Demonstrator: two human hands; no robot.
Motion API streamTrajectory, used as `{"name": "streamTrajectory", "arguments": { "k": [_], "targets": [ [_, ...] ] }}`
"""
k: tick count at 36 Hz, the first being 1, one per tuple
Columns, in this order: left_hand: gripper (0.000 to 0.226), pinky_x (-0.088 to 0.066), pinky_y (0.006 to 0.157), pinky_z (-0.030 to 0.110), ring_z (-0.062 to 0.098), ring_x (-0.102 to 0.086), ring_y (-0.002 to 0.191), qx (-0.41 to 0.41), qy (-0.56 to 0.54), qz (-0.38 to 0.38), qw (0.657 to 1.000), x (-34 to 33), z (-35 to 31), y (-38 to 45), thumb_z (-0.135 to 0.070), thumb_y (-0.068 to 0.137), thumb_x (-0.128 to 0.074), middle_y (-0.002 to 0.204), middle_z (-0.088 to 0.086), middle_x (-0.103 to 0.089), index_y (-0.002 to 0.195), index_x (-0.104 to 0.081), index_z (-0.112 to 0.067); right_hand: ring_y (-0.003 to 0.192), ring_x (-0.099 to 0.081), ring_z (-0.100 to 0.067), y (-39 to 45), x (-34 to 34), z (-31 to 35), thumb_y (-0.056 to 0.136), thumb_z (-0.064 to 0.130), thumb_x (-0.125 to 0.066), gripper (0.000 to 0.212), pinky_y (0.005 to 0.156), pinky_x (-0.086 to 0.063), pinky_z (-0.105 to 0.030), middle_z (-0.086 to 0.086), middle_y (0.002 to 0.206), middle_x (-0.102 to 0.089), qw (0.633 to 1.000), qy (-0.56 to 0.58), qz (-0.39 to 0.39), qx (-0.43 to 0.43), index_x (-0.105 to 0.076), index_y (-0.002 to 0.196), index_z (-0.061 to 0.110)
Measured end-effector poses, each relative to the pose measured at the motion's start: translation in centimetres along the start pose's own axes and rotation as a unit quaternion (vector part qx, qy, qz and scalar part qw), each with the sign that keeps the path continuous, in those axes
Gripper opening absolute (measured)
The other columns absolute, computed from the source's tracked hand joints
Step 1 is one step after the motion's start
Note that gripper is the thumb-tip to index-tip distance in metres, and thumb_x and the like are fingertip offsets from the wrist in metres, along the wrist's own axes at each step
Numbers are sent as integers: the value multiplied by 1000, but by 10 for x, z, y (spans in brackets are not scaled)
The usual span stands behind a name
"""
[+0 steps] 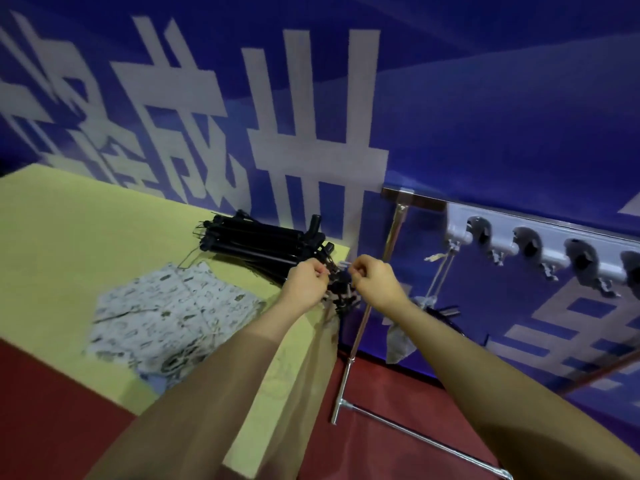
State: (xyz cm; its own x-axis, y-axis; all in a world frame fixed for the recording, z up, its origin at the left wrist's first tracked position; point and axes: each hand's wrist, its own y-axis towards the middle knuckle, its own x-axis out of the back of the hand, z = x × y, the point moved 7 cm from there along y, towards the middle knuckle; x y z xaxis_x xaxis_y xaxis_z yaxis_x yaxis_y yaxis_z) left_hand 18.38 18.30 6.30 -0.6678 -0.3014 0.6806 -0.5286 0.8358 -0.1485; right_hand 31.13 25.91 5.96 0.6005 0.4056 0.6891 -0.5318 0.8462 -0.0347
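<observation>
Black and blurred, the clip hanger [341, 289] sits between your hands at the far right corner of the counter [69, 237], right at its edge. Your left hand [310, 282] has its fingers curled and pinches the hanger from the left. Your right hand [372, 280] is curled the same way and pinches it from the right, though motion blur makes it hard to say which part each fingertip has.

Just behind your hands, a pile of black hangers [256, 242] lies on the yellow-green counter, close against the blue banner [485, 98] with its large white characters. A folded patterned cloth [173, 317] rests on the counter to the left of your left forearm. To your right, a metal rack [360, 337] stands on the red floor [398, 393], and a pale cloth [398, 341] hangs just beside its upright pole.
</observation>
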Motion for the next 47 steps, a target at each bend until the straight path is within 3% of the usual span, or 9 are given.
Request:
{"name": "streamTrajectory", "arguments": {
  "k": [6, 15, 20, 23, 28, 33, 38, 44, 47],
  "targets": [
    [17, -50, 77, 31, 22, -61, 83, 41, -9, -5, 999, 57, 75, 3, -13, 94, -48, 93, 6, -64, 104, -62, -10, 73, -56, -21, 11, -66, 53, 91, 14, -51, 10, 71, -50, -38, 6, 67, -54, 999, 0, 31, 27, -59, 87, 18],
    [10, -42, 64, 27, 23, -53, 79, 74, -7, 39, 996, 111, 184, 21, -9, 93, -46, 95, 6, -56, 95, -55, -11, 69, -56, -26, 27, -172, 103, 92, 10, -48, 18, 62, -45, -36, -3, 78, -60, 995, -12, 101, 14, -64, 98, 15],
    [22, -51, 83, 34, 28, -59, 94, 68, 73, 94, 991, 118, 234, 31, -12, 92, -52, 111, 15, -62, 112, -56, -4, 96, -61, -26, 24, -235, 105, 92, 14, -48, 22, 83, -52, -41, -4, 112, -61, 983, -65, 174, 3, -62, 109, 17],
    [27, -50, 87, 40, 33, -57, 105, 38, 150, 119, 981, 119, 251, 31, -15, 90, -54, 114, 18, -60, 112, -57, 0, 116, -54, -26, 16, -266, 102, 89, 20, -53, 32, 96, -44, -43, -4, 126, -57, 965, -128, 228, 5, -58, 121, 20],
    [30, -46, 93, 41, 32, -52, 112, 9, 203, 168, 965, 109, 274, 26, -21, 88, -57, 121, 15, -57, 114, -57, -5, 126, -33, -28, 8, -295, 96, 84, 53, -58, 49, 100, -25, -41, -1, 135, -41, 948, -201, 246, -20, -51, 128, 32],
    [41, -38, 103, 35, 25, -43, 125, -20, 208, 162, 964, 107, 283, 25, -19, 90, -58, 133, 7, -50, 129, -52, -10, 118, -32, -26, 7, -303, 107, 82, 50, -62, 40, 95, -21, -36, -1, 123, -42, 955, -213, 204, -9, -57, 117, 30],
    [31, -32, 103, 36, 23, -44, 123, -26, 183, 141, 973, 112, 281, 22, -14, 92, -51, 128, 3, -53, 122, -56, -15, 107, -38, -23, 7, -305, 120, 88, 30, -59, 10, 79, -16, -33, 3, 97, -47, 975, -173, 139, 10, -52, 83, 24],
    [37, -23, 97, 34, 20, -42, 118, -60, 167, 107, 978, 130, 265, 19, -43, 98, -36, 126, 0, -52, 123, -54, -22, 76, -56, -18, 17, -286, 121, 88, 22, -62, 13, 83, -36, -35, 5, 72, -58, 994, 15, 98, -52, -53, 80, 20],
    [47, -23, 103, 35, 19, -40, 121, -96, 171, 80, 977, 142, 248, 18, -52, 93, -42, 126, -1, -47, 129, -49, -22, 62, -51, -16, 24, -264, 128, 88, 12, -63, 13, 60, -42, -25, 1, 69, -55, 988, 132, 41, -67, -53, 80, 14]
  ]
}}
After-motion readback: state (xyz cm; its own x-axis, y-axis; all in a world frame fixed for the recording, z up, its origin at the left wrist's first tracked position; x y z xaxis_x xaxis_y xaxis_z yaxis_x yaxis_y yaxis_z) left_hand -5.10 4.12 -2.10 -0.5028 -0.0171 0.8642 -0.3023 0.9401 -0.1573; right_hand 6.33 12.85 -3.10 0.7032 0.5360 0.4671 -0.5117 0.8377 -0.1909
